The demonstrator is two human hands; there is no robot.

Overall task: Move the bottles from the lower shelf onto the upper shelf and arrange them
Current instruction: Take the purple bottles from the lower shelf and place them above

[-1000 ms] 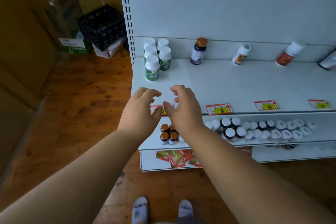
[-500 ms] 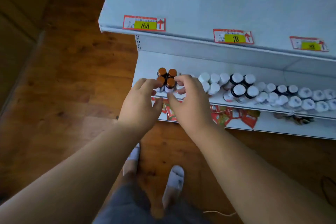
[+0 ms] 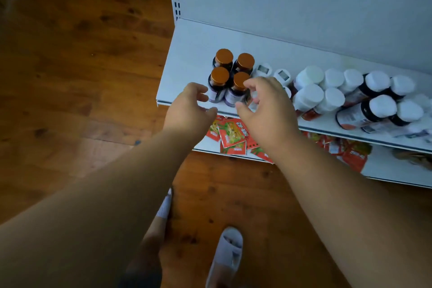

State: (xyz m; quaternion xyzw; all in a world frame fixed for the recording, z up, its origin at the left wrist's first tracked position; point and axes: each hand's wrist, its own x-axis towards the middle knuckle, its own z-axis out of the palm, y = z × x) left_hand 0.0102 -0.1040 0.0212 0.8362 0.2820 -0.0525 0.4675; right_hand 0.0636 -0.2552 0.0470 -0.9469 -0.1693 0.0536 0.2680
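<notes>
Copper-capped bottles, four packed tight on the lower shelf, sit directly ahead of my fingertips. My left hand is loosely curled and empty, just short of the near-left bottle; my right hand is spread, also holding nothing, its fingers arching over the near-right cap (contact I cannot confirm). To the right of my right hand stand crowded white-capped bottles, some leaning. I judge the risk is a knuckle clipping those neighbours, or pulling one bottle and toppling its partner off the edge toward me.
</notes>
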